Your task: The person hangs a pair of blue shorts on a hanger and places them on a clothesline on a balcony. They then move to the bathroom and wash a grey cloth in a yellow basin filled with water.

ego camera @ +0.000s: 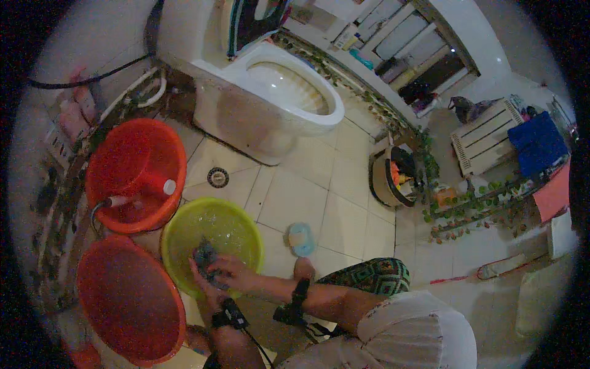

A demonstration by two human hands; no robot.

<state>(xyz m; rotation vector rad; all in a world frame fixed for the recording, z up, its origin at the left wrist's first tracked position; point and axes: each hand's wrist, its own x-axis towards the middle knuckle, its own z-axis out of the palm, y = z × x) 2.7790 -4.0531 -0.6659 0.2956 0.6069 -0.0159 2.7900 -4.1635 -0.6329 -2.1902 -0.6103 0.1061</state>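
A yellow-green plastic basin (246, 226) stands on the tiled floor before me, with what looks like water in it. Over its near side, my left hand (203, 279) and my right hand (235, 273) grip a dark, bunched piece of cloth (205, 253) between them. My left hand is below and to the left of it; the fingers of my right hand lie across it from the right. Part of the cloth is hidden by my fingers. Just right of the basin, a light-blue soap dish (303, 249) with a pale bar of soap (297, 238) rests on the floor.
A red bucket (122, 157) with a white hose-end fitting (119, 200) stands behind left, and a red basin (129, 300) leans nearer. Beyond are a floor drain (218, 177) and a toilet (249, 127). A waste bin (383, 180) stands right. Straps and a cable (252, 341) hang at my wrists.
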